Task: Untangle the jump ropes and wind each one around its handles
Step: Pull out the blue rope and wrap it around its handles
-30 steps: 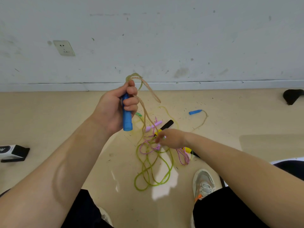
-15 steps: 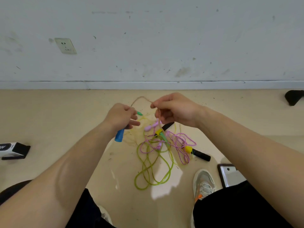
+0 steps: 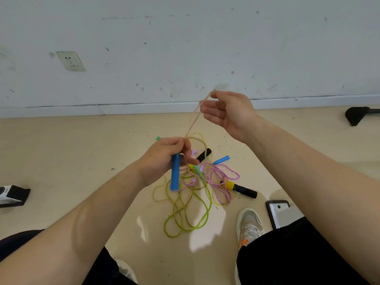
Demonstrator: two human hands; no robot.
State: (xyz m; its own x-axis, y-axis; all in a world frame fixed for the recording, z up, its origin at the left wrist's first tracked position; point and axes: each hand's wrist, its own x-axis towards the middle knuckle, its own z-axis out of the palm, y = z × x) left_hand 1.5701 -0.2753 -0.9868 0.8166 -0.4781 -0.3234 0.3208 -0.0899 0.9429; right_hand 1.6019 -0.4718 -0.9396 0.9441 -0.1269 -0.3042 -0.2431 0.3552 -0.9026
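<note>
Left hand (image 3: 164, 159) is clenched round a blue handle (image 3: 175, 177), which hangs nearly upright out of the bottom of the fist, its lower end above the heap on the floor (image 3: 82, 161). From the top of that fist a thin tan rope (image 3: 194, 118) rises in two strands, up and to the right, to the right hand (image 3: 230, 114), which is held higher and nearer the wall (image 3: 185, 48). That hand is turned palm inward with its fingers loosely spread. The rope's loop reaches the tip of the thumb, but the strands are blurred there and I cannot tell whether it is pinched or only draped over.

Below the hands the other ropes lie tangled on the floor. A green rope (image 3: 185, 220) sprawls in long loops toward the person's feet, and a pink rope (image 3: 221, 182) lies coiled across its upper part. A second blue handle (image 3: 221, 160) lies at the far side of the tangle, near a black handle (image 3: 204, 154). A yellow and black handle (image 3: 241, 188) lies at the right of the pink coils.

A grey shoe (image 3: 249, 223) stands just right of the green loops. A socket (image 3: 71, 61) sits on the wall at the left, and a black and white box (image 3: 12, 195) lies on the floor at the left edge.
</note>
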